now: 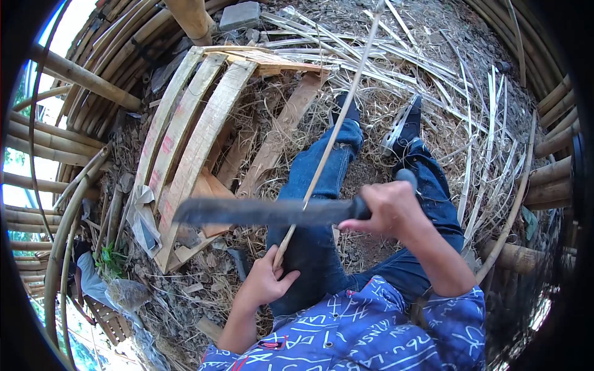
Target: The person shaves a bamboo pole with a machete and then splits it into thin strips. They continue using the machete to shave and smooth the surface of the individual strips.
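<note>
My right hand (391, 207) is wrapped round the black handle of a machete (266, 211), whose broad dark blade points left, slightly blurred. The blade crosses over a long thin bamboo strip (339, 123) just above my left knee. Near its lower end the strip is gripped by my left hand (270, 279), the fingers closed round it and the thumb out to the side. From there the strip runs up and to the right, between my legs in this view, past my feet to the top edge.
A wooden pallet-like crate (207, 120) lies left of my legs. Pale split strips (433, 68) and curly shavings (278, 142) litter the ground. Bamboo poles (93, 77) stand at the left, more poles (550, 176) at the right. A grey block (240, 15) lies at the top.
</note>
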`<state>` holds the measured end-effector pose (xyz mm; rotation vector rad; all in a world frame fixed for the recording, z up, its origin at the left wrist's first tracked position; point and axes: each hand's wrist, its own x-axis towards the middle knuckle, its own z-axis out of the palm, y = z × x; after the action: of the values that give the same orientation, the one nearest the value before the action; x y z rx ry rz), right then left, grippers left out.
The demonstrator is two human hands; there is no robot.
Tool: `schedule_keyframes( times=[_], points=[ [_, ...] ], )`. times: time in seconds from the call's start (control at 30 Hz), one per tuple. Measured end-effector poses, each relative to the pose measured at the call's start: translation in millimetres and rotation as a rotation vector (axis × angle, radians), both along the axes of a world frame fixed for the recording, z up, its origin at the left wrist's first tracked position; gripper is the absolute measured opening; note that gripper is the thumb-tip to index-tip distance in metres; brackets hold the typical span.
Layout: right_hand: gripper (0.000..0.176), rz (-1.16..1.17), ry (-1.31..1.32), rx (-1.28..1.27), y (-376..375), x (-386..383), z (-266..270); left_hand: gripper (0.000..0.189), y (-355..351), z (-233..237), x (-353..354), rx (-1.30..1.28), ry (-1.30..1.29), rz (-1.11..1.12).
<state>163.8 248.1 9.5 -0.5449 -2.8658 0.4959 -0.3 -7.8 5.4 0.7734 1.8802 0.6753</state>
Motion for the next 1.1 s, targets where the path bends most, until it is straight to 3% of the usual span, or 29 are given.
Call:
schedule_keyframes(
  times=[0.27, 0.5, 0.6, 0.73, 0.9, 1.0, 1.1],
  points=[
    [0.064, -0.393, -0.106, 0.002, 71.9, 38.6, -0.7, 0.046, -2.5, -3.5, -2.2, -0.002, 0.012, -0.014],
    [0.068, -0.311, -0.01, 0.091, 85.7, 35.4, -0.2, 0.048, -9.9, -9.6, -2.9, 0.026, 0.023, -0.01],
    [0.066, -0.292, 0.004, 0.156, 89.1, 33.2, 0.0, 0.038, -6.9, -5.2, -3.2, 0.046, 0.066, -0.037],
    [0.064, -0.23, 0.006, 0.131, 66.8, 22.7, 7.2, 0.038, -15.5, -12.7, -1.4, 0.047, -0.016, 0.075],
    [0.067, 0.0, 0.042, 0.137, 34.3, -2.1, 18.3, 0.037, -24.6, -19.1, 3.1, 0.038, -0.003, 0.072],
    [0.069, 0.013, -0.027, 0.124, 50.0, -12.0, 18.9, 0.04, -40.7, -23.6, 5.8, 0.015, -0.035, 0.07],
    [0.069, -0.159, -0.158, 0.068, 87.1, -12.2, 27.4, 0.033, -63.9, -40.3, 12.0, 0.069, -0.124, 0.198]
  ],
)
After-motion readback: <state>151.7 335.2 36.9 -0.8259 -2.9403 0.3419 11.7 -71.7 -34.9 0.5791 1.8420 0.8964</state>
